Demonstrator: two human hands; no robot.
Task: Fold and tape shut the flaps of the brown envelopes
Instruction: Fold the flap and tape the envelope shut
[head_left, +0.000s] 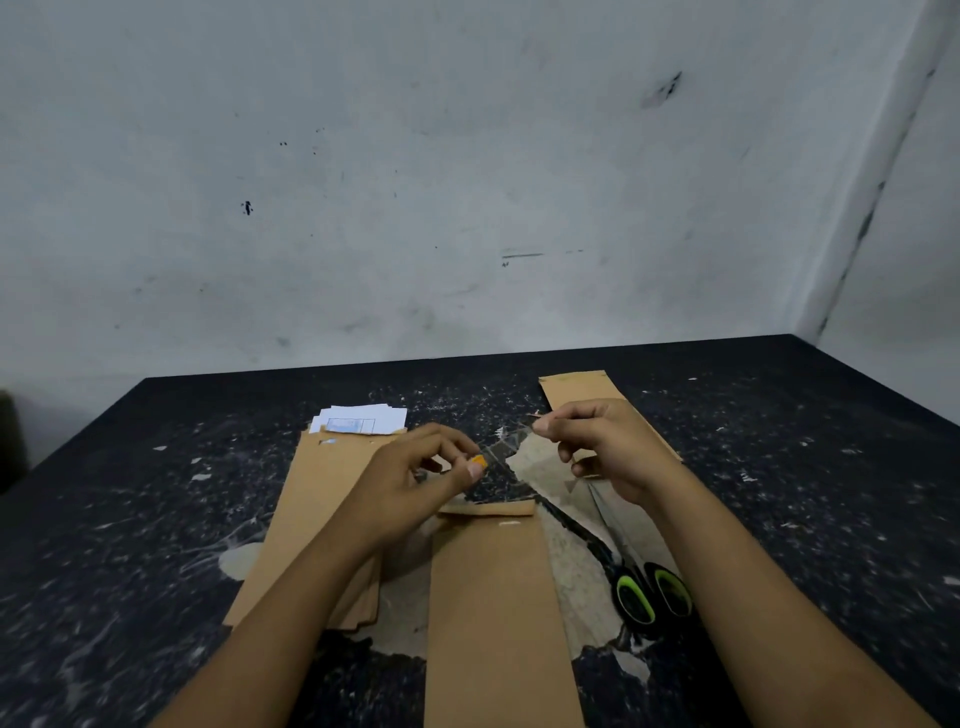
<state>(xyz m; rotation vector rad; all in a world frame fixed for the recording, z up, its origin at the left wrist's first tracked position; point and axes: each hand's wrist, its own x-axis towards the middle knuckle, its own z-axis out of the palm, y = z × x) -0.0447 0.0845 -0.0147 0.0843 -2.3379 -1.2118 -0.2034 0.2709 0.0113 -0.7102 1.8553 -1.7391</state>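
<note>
Clearly the strip of clear tape (506, 444) is the delicate thing at this moment: thin, limp and sticky, so it will likely curl or cling to itself if it goes slack, and it looks best held only by its two ends, as it is. The left hand (415, 480), left of the frame's centre, pinches the lower end, where a small orange bit (478, 461) shows at the fingertips; whether that is a tab or part of a roll cannot be told. The right hand (602, 447), right of centre, pinches the upper end between thumb and forefinger, the other fingers curled loosely. The tape hangs stretched between the two hands, above the table (779, 467) and not touching any paper.

Just below the hands, in the lower middle of the frame, lies the brown envelope (493, 613) being worked on, its flap (488, 508) at the far end folded over but lifting slightly. It is light, stiff paper that should stay flat, though the flap will probably need pressing down as the tape goes across.

A stack of brown envelopes (322, 519) lies under the left forearm, with white papers (361, 420) beyond it; another envelope (576, 392) lies behind the right hand. Green-handled scissors (639, 587) rest to the right of the near envelope.
</note>
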